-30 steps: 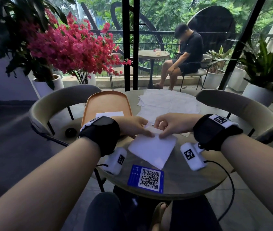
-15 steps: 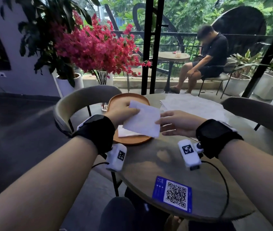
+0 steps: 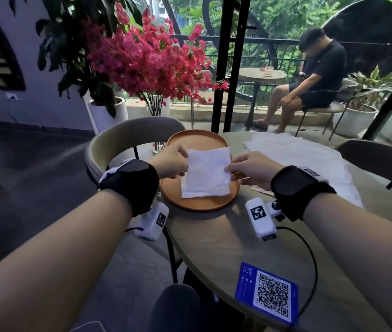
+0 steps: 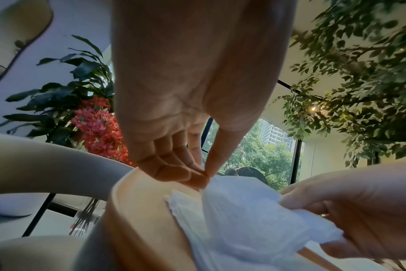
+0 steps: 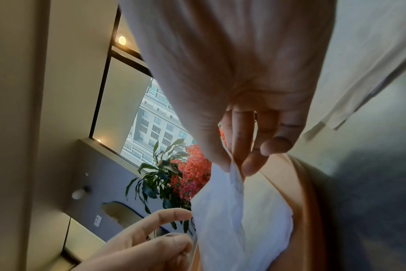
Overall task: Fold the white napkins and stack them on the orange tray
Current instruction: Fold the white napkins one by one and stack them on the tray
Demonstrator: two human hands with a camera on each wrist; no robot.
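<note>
White napkin (image 3: 205, 172) hangs between the hands, over the tray (image 3: 197, 140): the left hand (image 3: 171, 161) pinches its left edge, the right hand (image 3: 250, 170) its right. Unfolded napkins (image 3: 298, 154) lie on the desk (image 3: 214, 236) beyond the right hand.

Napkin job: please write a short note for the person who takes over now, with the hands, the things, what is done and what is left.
Left hand: pinches the folded napkin's left edge.
Right hand: pinches its right edge.
The napkin is over the orange tray, its near end on napkins already lying there.
Done: this napkin is folded and brought to the tray.
Left: let it go flat on the stack, then fold the pile of unfolded napkins at the table's far right.
</note>
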